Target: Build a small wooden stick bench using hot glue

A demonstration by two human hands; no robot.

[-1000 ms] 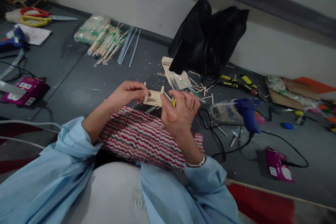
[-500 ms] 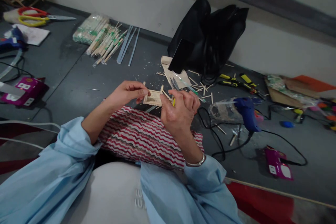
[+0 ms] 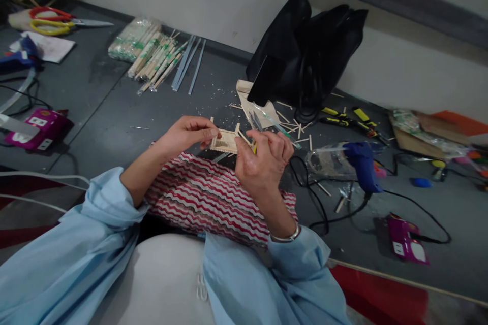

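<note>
A small model made of pale wooden sticks, with a railed edge and short upright posts, is between my two hands above the table's near edge. My left hand pinches its left end between thumb and fingers. At the model's right end is my right hand, closed, with the thumb against the wood. A bit of yellow, part of a mostly hidden tool, shows between its fingers; I cannot make out its kind. Below the hands lies a red-and-white wavy-striped cushion across my lap.
Bundled wooden sticks and grey strips lie at the back left, near scissors. A black bag stands behind loose stick pieces. On the right are a blue glue gun, its cable, yellow-black tools and a purple box.
The view has shifted slightly, so the table's things appear a little further right. Both hands keep the same hold on the stick model.
</note>
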